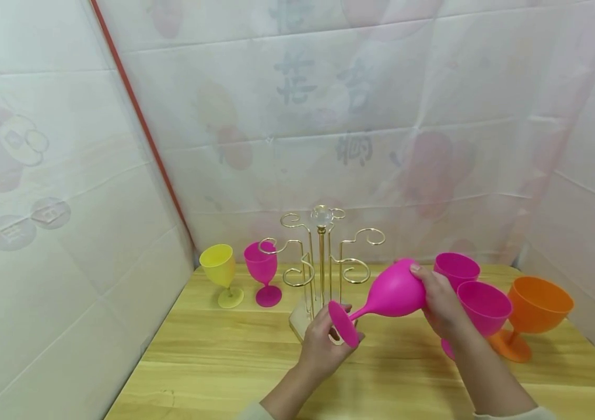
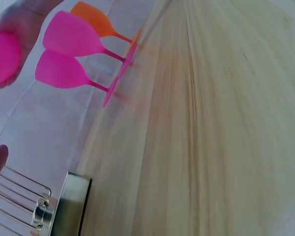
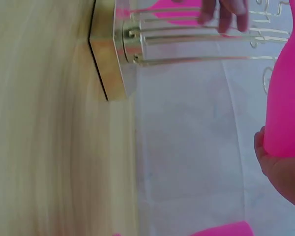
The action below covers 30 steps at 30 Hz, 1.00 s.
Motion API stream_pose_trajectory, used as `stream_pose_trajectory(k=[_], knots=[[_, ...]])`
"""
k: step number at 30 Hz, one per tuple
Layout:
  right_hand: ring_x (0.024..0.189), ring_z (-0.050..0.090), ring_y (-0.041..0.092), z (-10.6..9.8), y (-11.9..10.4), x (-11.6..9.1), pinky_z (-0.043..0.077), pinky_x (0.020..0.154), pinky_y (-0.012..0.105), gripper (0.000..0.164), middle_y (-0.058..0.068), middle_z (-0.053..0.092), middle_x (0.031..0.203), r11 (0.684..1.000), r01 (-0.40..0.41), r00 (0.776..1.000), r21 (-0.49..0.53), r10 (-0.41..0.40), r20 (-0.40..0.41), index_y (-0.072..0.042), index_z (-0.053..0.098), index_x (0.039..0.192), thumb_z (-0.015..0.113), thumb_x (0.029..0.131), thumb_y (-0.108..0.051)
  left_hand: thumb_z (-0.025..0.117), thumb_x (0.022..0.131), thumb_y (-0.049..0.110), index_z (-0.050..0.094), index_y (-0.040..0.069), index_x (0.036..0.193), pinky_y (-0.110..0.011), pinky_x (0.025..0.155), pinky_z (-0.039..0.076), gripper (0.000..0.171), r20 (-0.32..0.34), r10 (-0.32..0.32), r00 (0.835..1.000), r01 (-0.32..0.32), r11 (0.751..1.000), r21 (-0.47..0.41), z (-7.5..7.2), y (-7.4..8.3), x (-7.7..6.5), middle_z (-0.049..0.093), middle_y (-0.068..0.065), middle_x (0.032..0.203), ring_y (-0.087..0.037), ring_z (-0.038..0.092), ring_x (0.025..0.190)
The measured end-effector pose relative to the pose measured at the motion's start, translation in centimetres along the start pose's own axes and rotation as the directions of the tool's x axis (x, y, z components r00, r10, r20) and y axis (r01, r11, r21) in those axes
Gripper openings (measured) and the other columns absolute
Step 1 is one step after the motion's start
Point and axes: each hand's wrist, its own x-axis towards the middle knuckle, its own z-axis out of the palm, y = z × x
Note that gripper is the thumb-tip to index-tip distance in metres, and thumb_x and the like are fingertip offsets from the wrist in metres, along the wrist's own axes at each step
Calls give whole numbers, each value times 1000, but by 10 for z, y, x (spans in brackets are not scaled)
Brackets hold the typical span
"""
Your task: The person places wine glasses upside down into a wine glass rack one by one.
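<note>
My right hand (image 1: 441,300) grips a pink plastic goblet (image 1: 396,291) by its bowl, near the rim. The goblet is tipped on its side, its round foot pointing left and toward me. Close to that foot is my left hand (image 1: 324,344), thumb and fingers apart and partly covered by the foot. Whether they touch it cannot be made out. Just behind stands a gold wire rack (image 1: 321,262) with curled hooks and a clear ball on top. In the right wrist view, fingers of the left hand (image 3: 226,14) show in front of the rack's rods.
A yellow goblet (image 1: 219,268) and a pink goblet (image 1: 262,268) stand upright left of the rack. On the right, two more pink goblets (image 1: 483,306) and an orange goblet (image 1: 539,306) stand close together beside my right forearm. Printed sheets (image 1: 329,116) hang around the wooden table (image 1: 208,367).
</note>
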Motion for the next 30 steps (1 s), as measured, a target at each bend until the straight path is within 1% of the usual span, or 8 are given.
stream_pose_trajectory(k=[3, 6, 8, 11, 17, 23, 25, 30], knots=[[97, 66, 8, 4, 7, -2, 58, 80, 26, 29, -11, 66, 112, 998, -14, 1000, 56, 12, 27, -26, 66, 119, 41, 106, -32, 83, 79, 28, 59, 11, 124, -26, 81, 57, 53, -2, -8, 1000, 8, 1000, 17, 0, 3, 1, 64, -4, 124, -14, 64, 102], [101, 64, 9, 9, 14, -4, 57, 84, 27, 35, -11, 63, 117, 995, -39, 998, 94, 35, 43, -19, 62, 127, 39, 106, -34, 81, 80, 39, 52, 9, 134, -35, 93, 55, 68, -12, -6, 1000, 6, 999, 41, -1, 7, 3, 61, -5, 130, -20, 62, 115], [103, 62, 9, 13, 18, -4, 57, 85, 27, 39, -10, 61, 119, 992, -58, 997, 113, 53, 50, -15, 57, 132, 37, 106, -36, 80, 80, 42, 48, 8, 138, -36, 93, 55, 75, -20, 1, 1000, 0, 1000, 26, -1, 9, 4, 58, -6, 133, -23, 61, 117], [106, 60, 10, 18, 24, -6, 56, 87, 29, 41, -10, 58, 123, 984, -82, 995, 160, 73, 63, -13, 53, 135, 35, 107, -37, 83, 77, 41, 44, 8, 141, -37, 96, 54, 81, -23, -4, 1000, 4, 1000, 8, -2, 14, 6, 56, -8, 137, -26, 59, 121], [107, 61, 11, 29, 29, -12, 55, 89, 29, 33, -10, 59, 121, 950, -140, 989, 278, 121, 83, -23, 52, 127, 32, 107, -40, 89, 71, 23, 42, 8, 140, -36, 99, 52, 86, -2, -80, 997, 79, 990, -121, -4, 32, 13, 54, -10, 138, -24, 57, 123], [105, 61, 13, 39, 33, -17, 56, 89, 30, 31, -7, 59, 117, 923, -197, 980, 329, 188, 60, -22, 47, 123, 33, 106, -43, 87, 69, 6, 40, -3, 135, -35, 94, 54, 82, -27, -40, 999, 33, 978, -206, -13, 59, 25, 53, -17, 130, -24, 59, 115], [106, 61, 14, 42, 34, -18, 56, 89, 31, 31, -7, 59, 117, 918, -208, 978, 338, 197, 67, -21, 47, 123, 32, 106, -43, 87, 69, 4, 39, -5, 135, -34, 93, 54, 82, -27, -45, 999, 38, 975, -220, -15, 64, 28, 52, -16, 131, -23, 59, 115], [109, 61, 14, 47, 37, -19, 56, 91, 32, 33, -7, 62, 120, 902, -225, 974, 370, 198, 111, -20, 48, 124, 30, 107, -42, 86, 70, 5, 37, -3, 138, -35, 93, 55, 84, -22, -75, 997, 67, 962, -266, -12, 64, 29, 52, -15, 134, -23, 57, 118]])
